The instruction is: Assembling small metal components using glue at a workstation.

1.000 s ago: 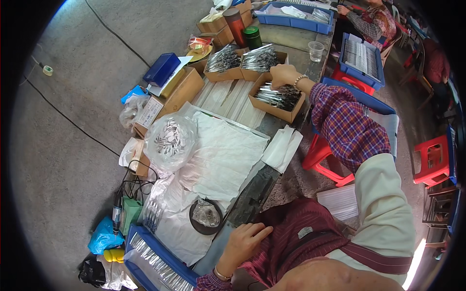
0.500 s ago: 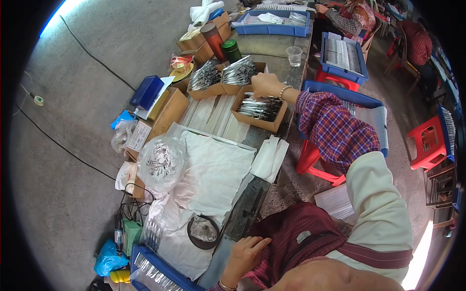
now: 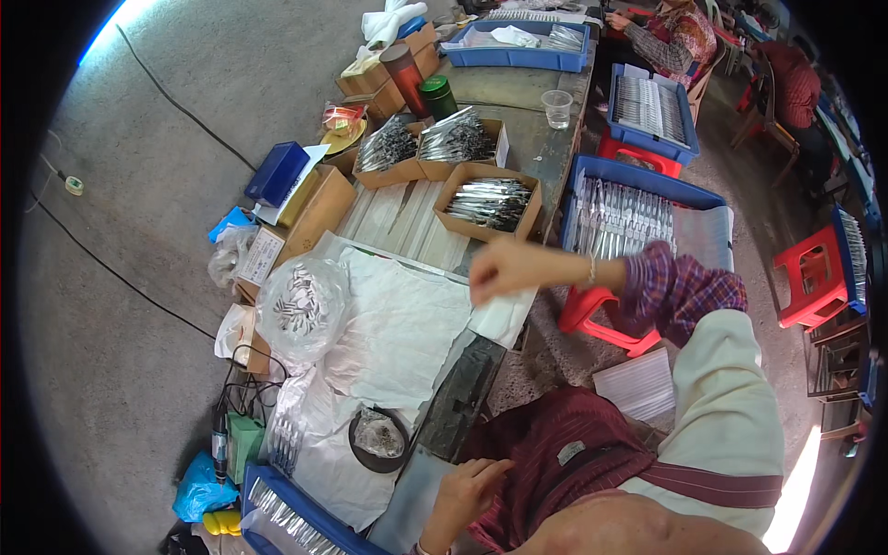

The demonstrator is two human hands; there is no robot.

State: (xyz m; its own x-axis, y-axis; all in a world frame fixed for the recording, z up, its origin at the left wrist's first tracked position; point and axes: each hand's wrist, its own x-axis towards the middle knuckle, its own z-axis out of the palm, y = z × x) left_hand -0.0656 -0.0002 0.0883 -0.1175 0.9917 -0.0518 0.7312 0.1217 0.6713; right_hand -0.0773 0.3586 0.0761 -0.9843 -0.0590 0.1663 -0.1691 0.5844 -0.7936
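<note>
Right hand [image 3: 499, 270] curled, blurred, can't tell if holding; left hand [image 3: 467, 492] loosely open beside apron [image 3: 555, 435]. Metal sticks [image 3: 490, 200] lie crosswise, just beyond right hand, nearer it.

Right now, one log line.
right hand: by white paper, blurred, grip unclear | left hand: at maroon apron | nearest carton: metal pieces inside

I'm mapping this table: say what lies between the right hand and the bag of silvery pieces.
The head view shows a white sheet between right hand and bag.

A green canister [image 3: 437, 97] stands beside a red cylinder [image 3: 404, 81]; clear cup [image 3: 557, 112] nearby.
</note>
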